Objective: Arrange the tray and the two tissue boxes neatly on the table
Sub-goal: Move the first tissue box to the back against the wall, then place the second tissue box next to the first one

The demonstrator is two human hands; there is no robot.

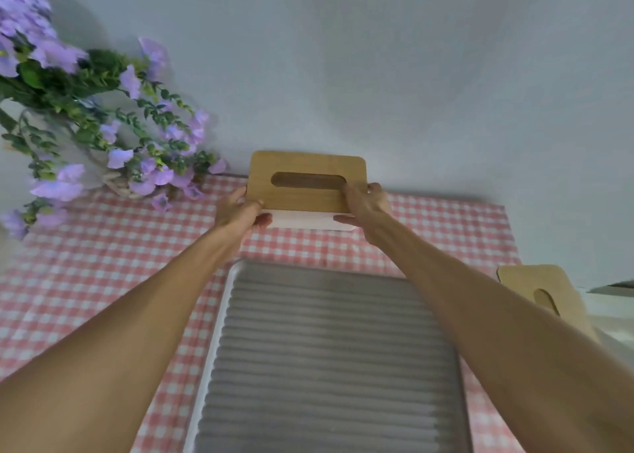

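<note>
- The white tissue box with a rounded wooden lid (307,181) sits at the far edge of the table, on the pink-and-white checked cloth (85,246), close to the pale wall (377,58).
- The left hand (240,212) clasps the box's left end; the right hand (365,202) clasps its right end. Both are closed on the box.
- The box's long axis and its lid slot run left to right, parallel to the table's far edge. Both hands are equally near.
- The white tray with a grey ribbed mat (326,356) lies just nearer than the box, apart from it, its long axis pointing toward the box.
- The second wooden-lidded tissue box (545,298) lies well to the right, at the cloth's edge, turned at an angle. It appears to be the item not yet placed.
</note>
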